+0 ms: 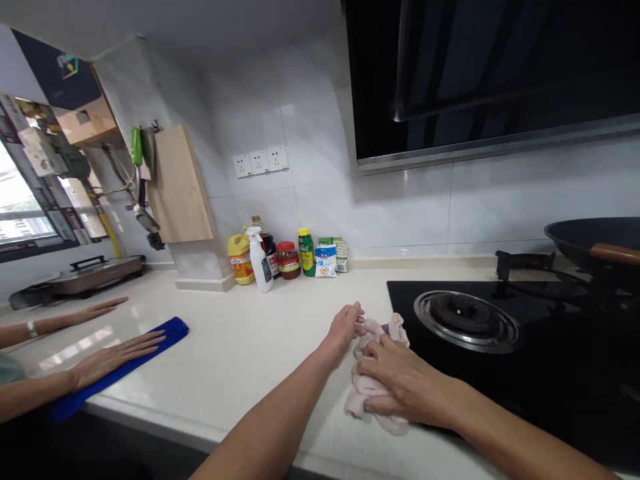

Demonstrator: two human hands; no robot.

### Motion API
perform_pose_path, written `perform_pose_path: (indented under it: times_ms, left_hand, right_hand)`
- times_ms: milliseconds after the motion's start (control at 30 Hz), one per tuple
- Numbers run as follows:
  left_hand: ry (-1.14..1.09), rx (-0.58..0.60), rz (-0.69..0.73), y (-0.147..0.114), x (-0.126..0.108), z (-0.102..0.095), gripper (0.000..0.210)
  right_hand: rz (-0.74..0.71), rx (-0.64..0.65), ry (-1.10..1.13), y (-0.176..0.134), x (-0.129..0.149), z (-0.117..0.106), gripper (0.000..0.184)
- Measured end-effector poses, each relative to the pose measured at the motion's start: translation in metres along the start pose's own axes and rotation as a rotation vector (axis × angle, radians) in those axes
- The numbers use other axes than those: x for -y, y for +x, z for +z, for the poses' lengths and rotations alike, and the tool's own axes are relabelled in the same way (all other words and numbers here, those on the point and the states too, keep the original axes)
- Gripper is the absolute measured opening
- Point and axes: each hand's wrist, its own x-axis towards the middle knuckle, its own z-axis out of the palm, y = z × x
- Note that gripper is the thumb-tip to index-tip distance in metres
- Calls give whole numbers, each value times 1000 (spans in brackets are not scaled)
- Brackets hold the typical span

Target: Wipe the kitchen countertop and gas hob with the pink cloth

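A crumpled pale pink cloth [357,403] lies on the white countertop, against the left edge of the black glass hob [450,380]. My right hand [410,380] presses down on it from above, fingers bent and gripping its folds. Just left of the cloth's far end, my left hand [345,330] rests sideways near the counter with fingers loosely curled and a little apart. Whether its fingertips touch the cloth is hard to see. Nothing shows in that hand.
At the left, another person's hand [115,360] lies flat on a blue cloth [173,328]. Along the wall stand a white spray bottle [260,263], a yellow jug [241,260], a red-lidded jar [289,260] and seasoning packets [326,261]. A wok [590,240] sits at the right, beyond a burner [467,320].
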Motion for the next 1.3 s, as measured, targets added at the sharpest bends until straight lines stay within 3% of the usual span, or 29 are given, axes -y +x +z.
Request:
perform_pose_path:
  times_ms: [167,300,467,700,767,867,1133,1200,1300]
  left_hand:
    - [-13,3,8,-1,-1,-3,54]
    - [-22,-16,-4,-2,-1,-4,54]
    - [-8,-6,-9,-4,1,-1,55]
    - [38,11,5,-7,0,2,47]
    - [41,11,17,-7,0,3,46]
    - [49,13,41,-8,2,5,46]
    - [122,6,59,-6,5,9,33]
    - [150,10,63,-4,7,9,29]
    - [204,18,81,-2,9,10,23]
  right_hand:
    - [2,19,45,-17,1,-14,26]
    - [163,17,31,-21,-10,-22,27]
    - [266,-142,-164,-7,-55,-12,31]
    - [642,-192,-259,-9,-112,-5,52]
    - [607,-172,-246,-13,-114,-5,52]
    - [418,-119,-194,-19,-105,-10,49]
    - [52,94,69,-23,-38,-24,50]
    - [1,132,141,-21,-29,-23,51]
    - [36,124,177,-15,-35,-21,49]
